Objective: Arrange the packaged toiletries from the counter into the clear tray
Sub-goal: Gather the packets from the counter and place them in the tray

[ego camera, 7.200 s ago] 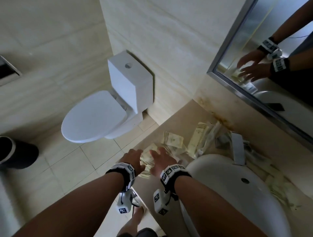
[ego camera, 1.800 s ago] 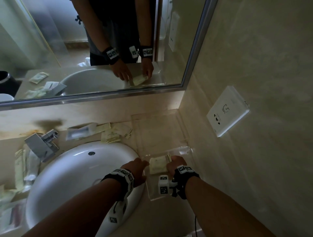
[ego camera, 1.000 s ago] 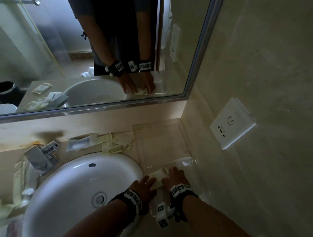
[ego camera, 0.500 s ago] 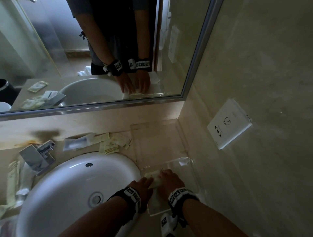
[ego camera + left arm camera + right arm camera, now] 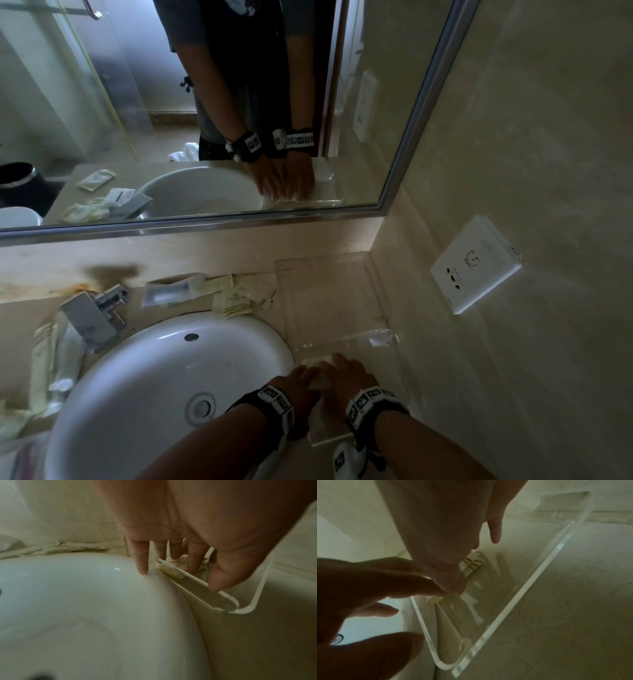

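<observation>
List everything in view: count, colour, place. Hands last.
clear tray: one, transparent, counter right of the basin, against the side wall.
packets in tray: count unclear, pale cream, near end, under the fingers.
packets on counter: several, cream, behind the basin; more left of the faucet.
basin: one, white.
faucet: one, chrome, behind the basin.
mirror: one, metal-framed, on the wall.
socket plate: one, white, side wall.
left hand: fingers on the packets.
right hand: fingers on the packets.
</observation>
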Action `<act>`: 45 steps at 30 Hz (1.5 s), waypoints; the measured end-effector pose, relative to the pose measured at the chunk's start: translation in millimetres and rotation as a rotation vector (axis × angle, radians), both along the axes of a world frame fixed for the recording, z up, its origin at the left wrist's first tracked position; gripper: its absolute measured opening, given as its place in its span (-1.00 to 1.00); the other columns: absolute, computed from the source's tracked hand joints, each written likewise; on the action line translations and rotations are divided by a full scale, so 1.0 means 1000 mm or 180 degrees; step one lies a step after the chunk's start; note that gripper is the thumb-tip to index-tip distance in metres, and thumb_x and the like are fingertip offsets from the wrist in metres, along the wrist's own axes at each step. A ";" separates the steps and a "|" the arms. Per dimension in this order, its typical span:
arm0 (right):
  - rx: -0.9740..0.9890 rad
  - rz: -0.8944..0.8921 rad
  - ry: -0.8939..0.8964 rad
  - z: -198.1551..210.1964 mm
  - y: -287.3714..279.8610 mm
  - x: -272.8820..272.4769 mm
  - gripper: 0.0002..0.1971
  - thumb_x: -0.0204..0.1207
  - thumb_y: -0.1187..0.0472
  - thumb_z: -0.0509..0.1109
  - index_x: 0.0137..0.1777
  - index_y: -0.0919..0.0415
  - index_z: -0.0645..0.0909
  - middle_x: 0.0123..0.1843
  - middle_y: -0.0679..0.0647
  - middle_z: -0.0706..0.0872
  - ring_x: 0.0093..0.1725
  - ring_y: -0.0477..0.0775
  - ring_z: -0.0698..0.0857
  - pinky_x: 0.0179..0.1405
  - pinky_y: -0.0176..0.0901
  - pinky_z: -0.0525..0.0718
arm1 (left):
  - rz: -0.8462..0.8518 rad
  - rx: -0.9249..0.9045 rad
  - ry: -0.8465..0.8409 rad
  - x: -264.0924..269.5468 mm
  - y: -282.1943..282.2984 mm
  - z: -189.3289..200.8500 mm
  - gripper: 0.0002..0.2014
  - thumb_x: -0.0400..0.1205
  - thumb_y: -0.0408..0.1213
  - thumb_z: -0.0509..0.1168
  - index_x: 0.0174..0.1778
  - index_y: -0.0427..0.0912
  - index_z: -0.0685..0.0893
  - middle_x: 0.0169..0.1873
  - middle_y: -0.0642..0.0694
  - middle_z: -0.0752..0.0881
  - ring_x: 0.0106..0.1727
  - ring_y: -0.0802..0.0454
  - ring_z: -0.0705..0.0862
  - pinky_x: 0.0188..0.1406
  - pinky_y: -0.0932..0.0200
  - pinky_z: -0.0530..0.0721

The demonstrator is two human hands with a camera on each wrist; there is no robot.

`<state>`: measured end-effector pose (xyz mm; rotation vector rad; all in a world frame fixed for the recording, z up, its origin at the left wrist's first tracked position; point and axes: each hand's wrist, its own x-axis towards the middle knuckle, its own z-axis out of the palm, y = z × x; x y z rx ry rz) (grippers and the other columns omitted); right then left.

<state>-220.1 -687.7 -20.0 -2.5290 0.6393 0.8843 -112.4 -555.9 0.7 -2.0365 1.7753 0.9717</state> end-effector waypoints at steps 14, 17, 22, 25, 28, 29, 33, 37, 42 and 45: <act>-0.0200 -0.0195 -0.0757 0.074 0.015 0.072 -0.29 0.56 -0.14 0.30 0.68 -0.10 0.17 0.73 0.03 0.10 0.66 0.17 0.19 0.59 0.05 0.34 | 0.1954 -0.0312 -0.0416 0.078 0.069 0.075 -0.41 0.62 0.07 0.24 0.60 0.11 0.35 0.69 -0.04 0.10 0.64 -0.15 0.19 0.56 -0.19 0.35; -0.0219 -0.0075 -0.0833 0.092 0.028 0.105 -0.30 0.52 -0.10 0.31 0.65 -0.10 0.21 0.71 0.04 0.14 0.64 0.19 0.22 0.54 0.07 0.39 | 0.2267 -0.0407 -0.0540 0.101 0.090 0.089 -0.41 0.60 0.08 0.23 0.59 0.10 0.37 0.67 -0.05 0.17 0.62 -0.15 0.23 0.54 -0.16 0.38; -0.0214 0.0205 -0.0861 0.099 0.059 0.151 -0.28 0.47 -0.07 0.32 0.65 -0.09 0.22 0.71 0.05 0.15 0.62 0.21 0.25 0.48 0.09 0.46 | 0.2515 -0.0492 -0.0630 0.133 0.113 0.101 -0.42 0.59 0.07 0.24 0.57 0.08 0.41 0.63 -0.09 0.23 0.59 -0.18 0.28 0.50 -0.08 0.43; -0.0208 0.0376 -0.0793 0.096 0.074 0.171 -0.28 0.48 -0.05 0.31 0.65 -0.04 0.21 0.70 0.07 0.15 0.62 0.22 0.25 0.47 0.13 0.47 | 0.2624 -0.0453 -0.0606 0.147 0.119 0.100 -0.43 0.57 0.05 0.24 0.54 0.08 0.45 0.59 -0.11 0.30 0.55 -0.20 0.33 0.50 -0.09 0.44; -0.0179 0.0485 -0.0718 0.090 0.079 0.187 -0.30 0.50 -0.01 0.32 0.65 0.00 0.21 0.68 0.10 0.15 0.62 0.25 0.23 0.45 0.11 0.49 | 0.2739 -0.0453 -0.0536 0.158 0.123 0.090 -0.46 0.58 0.03 0.23 0.52 0.08 0.47 0.55 -0.09 0.35 0.52 -0.19 0.37 0.47 -0.07 0.46; -0.0161 0.0510 -0.0689 0.086 0.079 0.192 -0.30 0.51 0.01 0.32 0.65 0.01 0.21 0.68 0.10 0.14 0.63 0.25 0.22 0.46 0.09 0.48 | 0.2771 -0.0458 -0.0523 0.162 0.123 0.085 -0.46 0.58 0.03 0.22 0.52 0.08 0.47 0.54 -0.09 0.36 0.51 -0.18 0.38 0.46 -0.07 0.47; -0.0132 0.0560 -0.0598 0.070 0.074 0.216 -0.31 0.53 0.02 0.32 0.65 0.01 0.21 0.69 0.12 0.11 0.63 0.26 0.22 0.48 0.06 0.46 | 0.2799 -0.0392 -0.0447 0.179 0.121 0.068 -0.42 0.61 -0.01 0.18 0.60 0.06 0.35 0.59 -0.09 0.30 0.54 -0.19 0.34 0.48 -0.07 0.45; -0.0098 0.0631 -0.0488 0.050 0.072 0.240 -0.33 0.52 0.03 0.33 0.63 -0.02 0.23 0.70 0.13 0.08 0.62 0.28 0.22 0.48 0.13 0.46 | 0.2732 -0.0275 -0.0376 0.198 0.110 0.053 -0.38 0.62 -0.01 0.17 0.64 0.02 0.27 0.58 -0.12 0.32 0.52 -0.22 0.37 0.48 -0.09 0.44; -0.0214 0.0651 -0.0369 0.025 0.068 0.257 -0.25 0.52 -0.05 0.37 0.66 -0.08 0.14 0.75 0.15 -0.12 0.69 0.36 0.01 0.56 0.24 0.34 | 0.2676 -0.0153 -0.0201 0.212 0.093 0.034 -0.36 0.63 0.00 0.18 0.66 0.03 0.23 0.56 -0.13 0.36 0.52 -0.23 0.38 0.46 -0.09 0.45; -0.0236 0.0525 -0.0117 0.015 0.067 0.265 -0.13 0.50 -0.14 0.37 0.70 -0.18 -0.06 0.75 0.14 -0.30 0.69 0.49 -0.07 0.61 0.36 0.17 | 0.2640 -0.0070 -0.0105 0.213 0.086 0.024 -0.34 0.62 0.00 0.18 0.67 0.04 0.20 0.58 -0.13 0.34 0.55 -0.22 0.34 0.49 -0.09 0.42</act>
